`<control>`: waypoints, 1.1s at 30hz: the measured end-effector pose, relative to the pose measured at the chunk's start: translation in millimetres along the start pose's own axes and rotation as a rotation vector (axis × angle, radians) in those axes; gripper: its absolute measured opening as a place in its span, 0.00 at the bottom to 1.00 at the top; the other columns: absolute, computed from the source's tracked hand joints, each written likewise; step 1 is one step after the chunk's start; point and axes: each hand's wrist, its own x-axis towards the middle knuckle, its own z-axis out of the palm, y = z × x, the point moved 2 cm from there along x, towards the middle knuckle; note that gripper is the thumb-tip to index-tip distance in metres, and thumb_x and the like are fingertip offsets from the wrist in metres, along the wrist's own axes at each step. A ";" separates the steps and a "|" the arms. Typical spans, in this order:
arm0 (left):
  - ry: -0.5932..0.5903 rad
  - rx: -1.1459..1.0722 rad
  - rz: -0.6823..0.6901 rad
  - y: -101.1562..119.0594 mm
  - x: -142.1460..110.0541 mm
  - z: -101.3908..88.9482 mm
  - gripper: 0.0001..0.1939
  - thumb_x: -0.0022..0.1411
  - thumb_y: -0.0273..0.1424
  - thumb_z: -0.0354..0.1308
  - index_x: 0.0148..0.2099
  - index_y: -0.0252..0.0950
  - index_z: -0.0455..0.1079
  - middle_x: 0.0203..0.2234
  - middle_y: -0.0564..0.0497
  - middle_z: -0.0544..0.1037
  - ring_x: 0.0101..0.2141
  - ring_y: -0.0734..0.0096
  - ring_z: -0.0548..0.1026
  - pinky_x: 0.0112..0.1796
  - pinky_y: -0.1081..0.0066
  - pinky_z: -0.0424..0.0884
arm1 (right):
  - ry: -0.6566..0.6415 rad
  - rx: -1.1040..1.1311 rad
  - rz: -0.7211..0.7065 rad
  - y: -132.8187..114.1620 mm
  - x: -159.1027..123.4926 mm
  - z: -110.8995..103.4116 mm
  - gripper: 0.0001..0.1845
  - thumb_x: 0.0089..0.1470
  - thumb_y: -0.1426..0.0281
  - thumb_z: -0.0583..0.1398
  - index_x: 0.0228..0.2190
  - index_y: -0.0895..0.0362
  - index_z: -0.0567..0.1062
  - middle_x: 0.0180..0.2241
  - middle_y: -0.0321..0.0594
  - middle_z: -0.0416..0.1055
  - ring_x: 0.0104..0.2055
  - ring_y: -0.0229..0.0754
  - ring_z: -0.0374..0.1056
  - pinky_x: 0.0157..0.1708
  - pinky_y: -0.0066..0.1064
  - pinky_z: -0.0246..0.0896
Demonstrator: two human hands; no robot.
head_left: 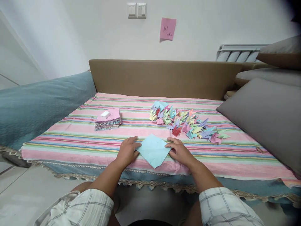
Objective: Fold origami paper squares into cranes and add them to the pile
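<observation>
A sheet of light-blue paper (154, 150) lies flat on the striped cloth (82, 147) of the sofa (155, 78), near the front edge and about midway along it. It is turned as a diamond: one corner points at the front edge, the opposite one at the backrest, and the other two point left and right. It looks nearly square, so no side stands out as its long axis; a faint crease seems to cross it from side to side.

The left hand (127, 150) is at the paper's left corner and the right hand (180, 153) at its right corner, so the paper lies between them and neither is clearly nearer. The fingers of both hands are somewhat spread, thumbs inward, touching the corners; whether they pinch the paper or only rest on it, I cannot tell.

Beyond the paper, toward the back edge and the right, lies a loose heap of folded paper birds (188, 124), with another blue sheet (160, 104) at its far left. Toward the left edge sits a stack of paper squares (108, 124), a small white block (105, 115) on top. A grey cushion (265, 116) covers the right end.
</observation>
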 end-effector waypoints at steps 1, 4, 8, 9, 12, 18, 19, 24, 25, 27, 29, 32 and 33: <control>-0.005 0.005 0.001 -0.5 0.3 0.1 0.17 0.49 0.28 0.59 0.44 0.42 0.74 0.55 0.46 0.66 0.53 0.52 0.64 0.53 0.53 0.58 | 0.010 -0.014 0.004 1.2 0.0 0.7 0.20 0.42 0.78 0.56 0.39 0.53 0.76 0.51 0.44 0.63 0.54 0.49 0.57 0.52 0.43 0.54; -0.008 -0.027 0.024 0.6 2.1 -1.8 0.13 0.50 0.29 0.59 0.40 0.42 0.75 0.53 0.46 0.69 0.52 0.55 0.66 0.52 0.55 0.59 | 0.041 -0.039 0.007 2.4 1.2 2.0 0.17 0.45 0.77 0.56 0.36 0.52 0.77 0.50 0.44 0.65 0.52 0.48 0.59 0.51 0.44 0.55; 0.009 -0.232 0.011 2.7 4.8 -8.9 0.06 0.54 0.33 0.56 0.31 0.39 0.75 0.46 0.46 0.74 0.50 0.59 0.68 0.50 0.59 0.62 | 0.088 0.051 -0.015 -2.8 3.9 -4.1 0.11 0.49 0.72 0.57 0.34 0.52 0.77 0.46 0.43 0.69 0.50 0.46 0.62 0.50 0.42 0.57; 0.017 -0.329 -0.025 2.6 5.4 -10.9 0.07 0.54 0.34 0.56 0.30 0.39 0.74 0.46 0.46 0.75 0.49 0.59 0.69 0.49 0.60 0.63 | 0.107 0.099 -0.017 -4.9 4.2 -7.3 0.10 0.51 0.70 0.56 0.34 0.52 0.77 0.45 0.43 0.71 0.49 0.46 0.64 0.49 0.41 0.58; 0.037 -0.716 -0.140 3.9 7.0 -15.6 0.11 0.53 0.39 0.56 0.28 0.36 0.71 0.45 0.46 0.75 0.46 0.61 0.71 0.46 0.64 0.66 | 0.182 0.239 0.049 -11.4 3.1 -17.0 0.11 0.52 0.64 0.56 0.33 0.53 0.76 0.39 0.42 0.74 0.44 0.46 0.68 0.45 0.39 0.61; 0.084 -1.362 -0.412 19.4 11.7 -14.9 0.18 0.43 0.43 0.63 0.26 0.35 0.62 0.20 0.56 0.72 0.24 0.73 0.71 0.31 0.68 0.70 | 0.289 0.672 0.206 -20.4 3.8 -17.5 0.17 0.48 0.57 0.59 0.36 0.55 0.71 0.34 0.40 0.74 0.35 0.43 0.70 0.35 0.33 0.65; 0.075 -1.427 -0.463 22.3 12.5 -12.9 0.19 0.41 0.43 0.64 0.25 0.35 0.61 0.19 0.57 0.71 0.22 0.75 0.70 0.28 0.70 0.70 | 0.301 0.734 0.241 -19.2 5.3 -14.8 0.19 0.48 0.57 0.59 0.39 0.55 0.69 0.36 0.41 0.73 0.34 0.42 0.70 0.33 0.33 0.65; 0.041 -1.368 -0.621 23.5 17.2 3.3 0.19 0.41 0.41 0.64 0.26 0.36 0.60 0.15 0.59 0.68 0.17 0.78 0.66 0.22 0.74 0.67 | 0.397 0.548 0.336 -9.5 10.7 -4.1 0.24 0.50 0.59 0.56 0.47 0.58 0.65 0.34 0.42 0.71 0.33 0.41 0.67 0.34 0.34 0.64; 0.038 -1.315 -0.638 21.3 18.2 7.0 0.18 0.41 0.41 0.63 0.26 0.36 0.60 0.15 0.59 0.68 0.16 0.78 0.66 0.21 0.75 0.66 | 0.434 0.418 0.304 -10.3 10.4 -3.8 0.22 0.51 0.60 0.55 0.46 0.58 0.67 0.36 0.44 0.70 0.36 0.43 0.67 0.36 0.36 0.64; 0.032 -1.244 -0.654 16.8 20.2 13.4 0.16 0.42 0.40 0.62 0.26 0.36 0.61 0.15 0.58 0.68 0.17 0.77 0.67 0.20 0.76 0.65 | 0.455 0.151 0.188 -17.5 9.4 -2.2 0.17 0.52 0.64 0.55 0.42 0.57 0.71 0.40 0.45 0.69 0.42 0.45 0.64 0.43 0.39 0.60; 0.035 -1.208 -0.656 13.8 21.7 17.6 0.15 0.43 0.40 0.61 0.26 0.36 0.60 0.15 0.58 0.68 0.17 0.76 0.67 0.20 0.75 0.65 | 0.374 -0.038 0.053 -29.7 8.5 2.9 0.13 0.53 0.67 0.54 0.39 0.56 0.74 0.39 0.44 0.68 0.43 0.46 0.62 0.45 0.40 0.56; 0.049 -1.172 -0.632 13.4 22.2 19.5 0.14 0.45 0.39 0.60 0.26 0.36 0.60 0.15 0.58 0.66 0.18 0.76 0.67 0.20 0.74 0.65 | 0.191 -0.162 -0.037 -47.1 8.4 15.1 0.13 0.55 0.70 0.53 0.41 0.52 0.74 0.38 0.41 0.69 0.42 0.44 0.62 0.43 0.37 0.53; 0.047 -1.161 -0.614 14.2 21.9 19.3 0.14 0.45 0.39 0.60 0.26 0.36 0.61 0.15 0.58 0.66 0.17 0.76 0.66 0.20 0.74 0.65 | 0.154 -0.189 -0.039 -51.3 8.7 19.0 0.13 0.55 0.70 0.54 0.42 0.52 0.73 0.38 0.41 0.69 0.42 0.44 0.61 0.44 0.37 0.52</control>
